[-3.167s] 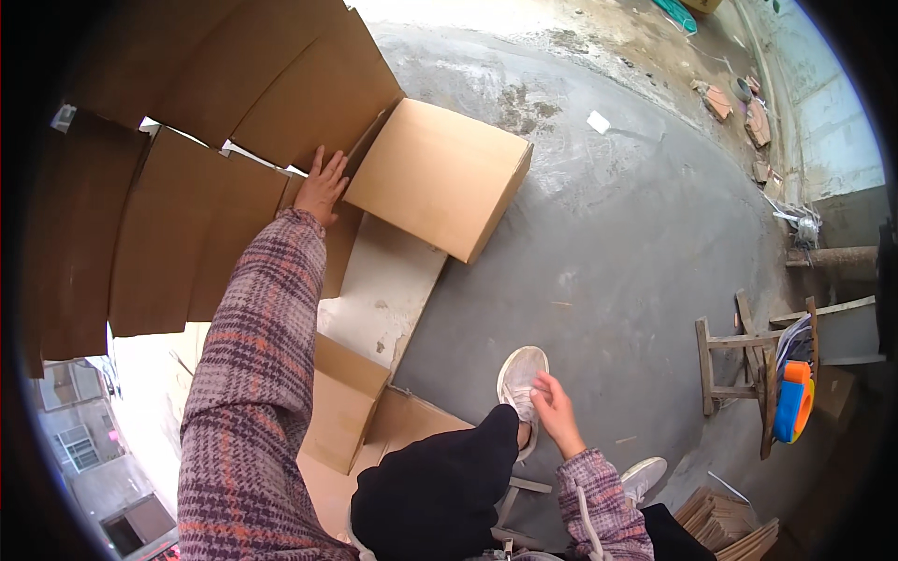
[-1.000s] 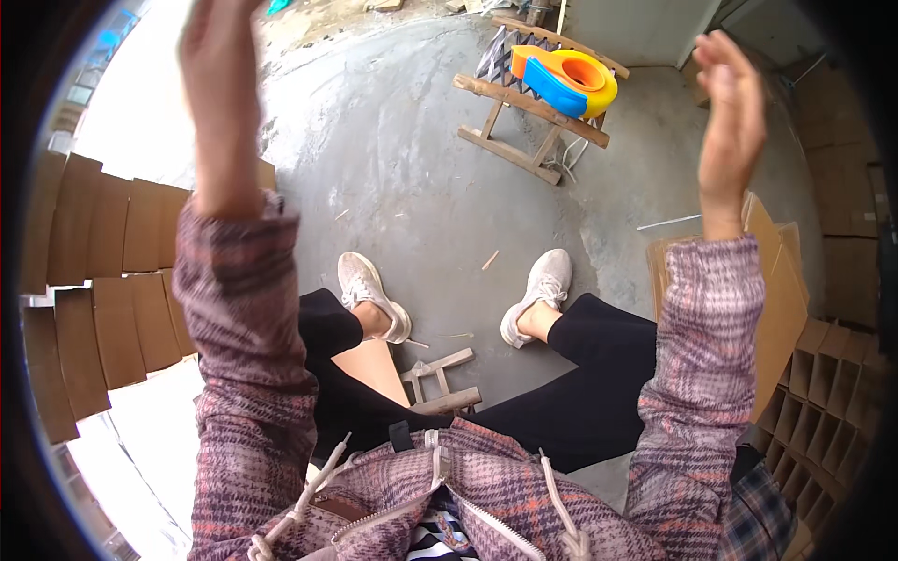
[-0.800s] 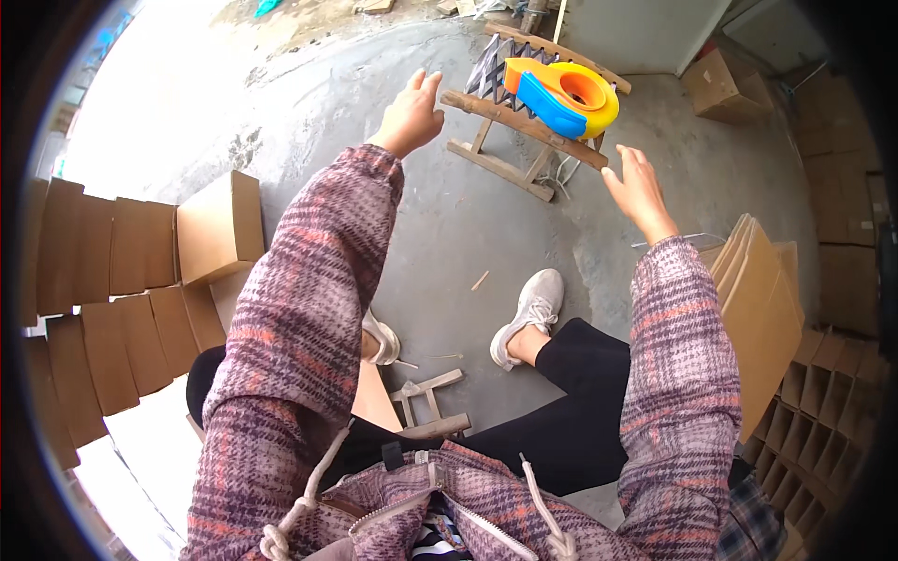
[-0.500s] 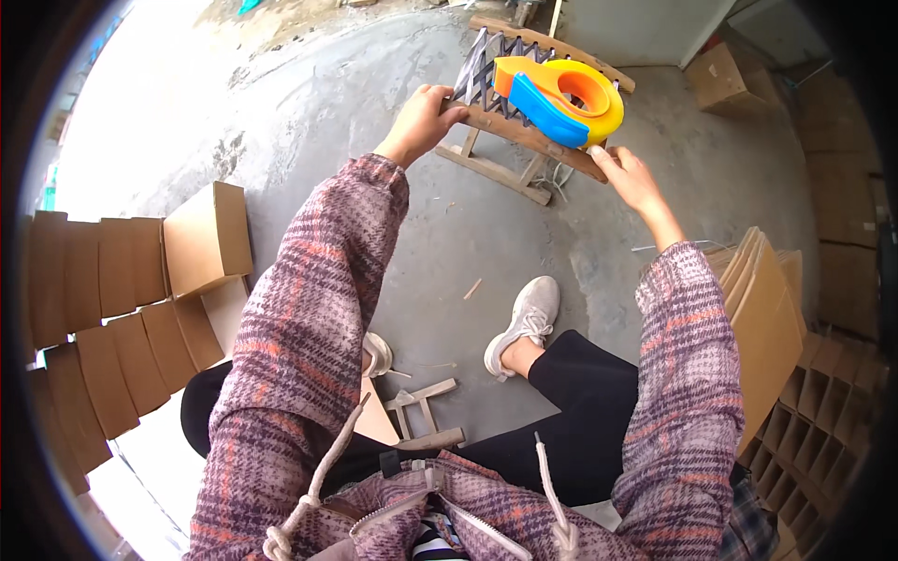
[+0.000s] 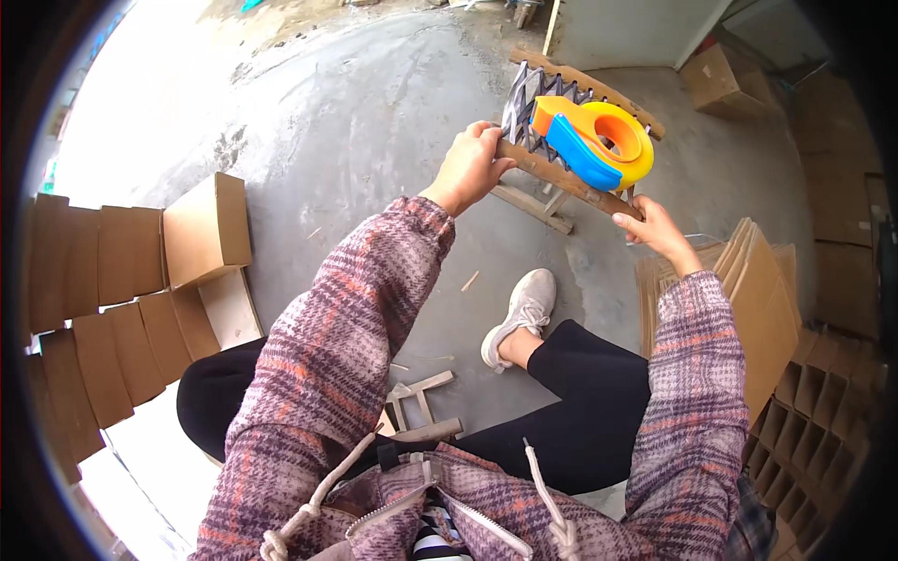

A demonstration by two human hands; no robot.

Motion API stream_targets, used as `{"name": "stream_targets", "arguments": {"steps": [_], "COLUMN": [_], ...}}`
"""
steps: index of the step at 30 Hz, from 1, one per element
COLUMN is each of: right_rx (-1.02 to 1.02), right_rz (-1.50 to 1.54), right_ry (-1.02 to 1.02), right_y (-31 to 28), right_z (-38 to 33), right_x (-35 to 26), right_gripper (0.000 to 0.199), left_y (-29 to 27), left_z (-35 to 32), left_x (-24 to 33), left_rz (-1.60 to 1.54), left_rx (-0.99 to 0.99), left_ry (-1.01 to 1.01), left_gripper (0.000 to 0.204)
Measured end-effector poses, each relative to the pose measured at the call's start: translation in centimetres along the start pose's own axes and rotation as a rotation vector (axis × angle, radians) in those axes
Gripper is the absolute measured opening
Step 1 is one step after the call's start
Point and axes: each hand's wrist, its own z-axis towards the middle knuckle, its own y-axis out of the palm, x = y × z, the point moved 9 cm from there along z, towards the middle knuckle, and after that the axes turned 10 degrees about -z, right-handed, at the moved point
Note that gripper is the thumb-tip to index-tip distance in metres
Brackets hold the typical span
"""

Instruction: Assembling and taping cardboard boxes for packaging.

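one wooden stool [image 5: 561, 178] is in my grip, with one tape dispenser [image 5: 591, 140] on top of it: blue body, orange and yellow wheel. the dispenser lies between my two hands, nearer the right one, and touches neither.

my left hand [image 5: 468, 168] is curled shut around the near rail of the stool at its left end, fingers wrapped over the top edge. my right hand [image 5: 655, 229] is closed narrow on the same rail at its right end, thumb and fingertips pinching the wood. the rail runs tilted from one hand down to the other. beyond the left hand, the far side of the stool shows a zigzag grey webbing.

below my hands, on the concrete floor [image 5: 355, 122], one grey shoe [image 5: 522, 313] is in view. a second small wooden stool [image 5: 421, 411] sits close to my body. well to the left of my left hand, one folded cardboard box [image 5: 206, 229] stands beside a row of flat cardboard sheets [image 5: 94, 309]. just below my right hand leans one stack of flat cardboard [image 5: 748, 290].
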Motion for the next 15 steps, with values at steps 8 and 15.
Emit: {"name": "stream_targets", "arguments": {"steps": [8, 15], "right_rx": [0.002, 0.588], "right_rz": [-0.370, -0.489], "right_ry": [0.199, 0.081], "right_y": [-1.3, -10.6], "right_z": [-3.7, -23.1], "right_x": [-0.5, -5.4], "right_gripper": [0.064, 0.058], "left_y": [0.8, -2.3], "left_z": [-1.1, -5.2], "left_x": [1.3, 6.7], "left_rz": [0.100, 0.075], "left_rx": [-0.020, 0.072], "left_ry": [0.003, 0.213], "left_gripper": [0.050, 0.041]}}
